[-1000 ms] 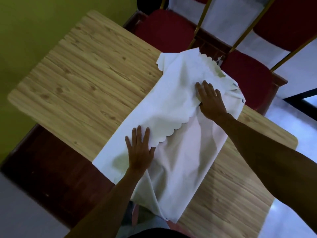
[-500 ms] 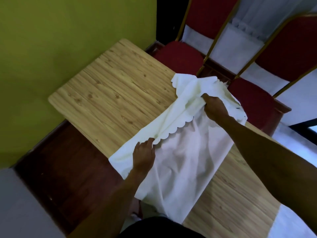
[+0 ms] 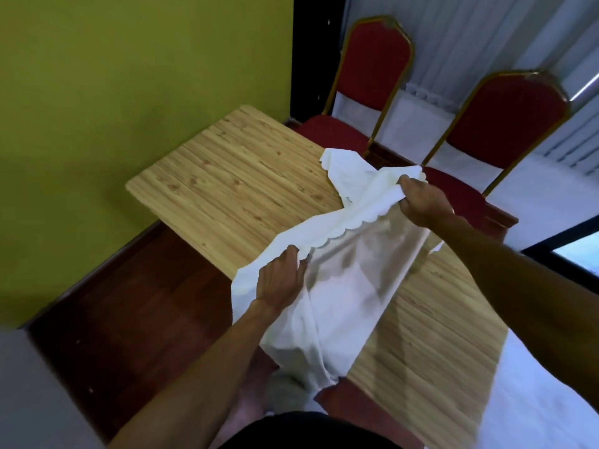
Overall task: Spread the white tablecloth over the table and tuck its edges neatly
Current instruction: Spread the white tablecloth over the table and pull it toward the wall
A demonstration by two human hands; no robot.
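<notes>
A white tablecloth (image 3: 350,273) with a scalloped edge lies partly folded across the middle of a light wooden table (image 3: 233,189). Its lower part hangs over the near table edge. My left hand (image 3: 280,277) grips the scalloped edge at the near side. My right hand (image 3: 421,202) grips the same edge farther away and holds it lifted off the tabletop. The cloth is stretched between the two hands. A folded corner of it rests on the table near the far edge.
Two red chairs with gold frames (image 3: 372,76) (image 3: 505,124) stand along the far side of the table. A green wall (image 3: 129,92) runs at the left. Dark red floor (image 3: 129,303) lies between wall and table. White curtains hang behind the chairs.
Both hands went from lying flat on the cloth to gripping its scalloped edge and lifting it. The view has tilted up, showing more of the chairs.
</notes>
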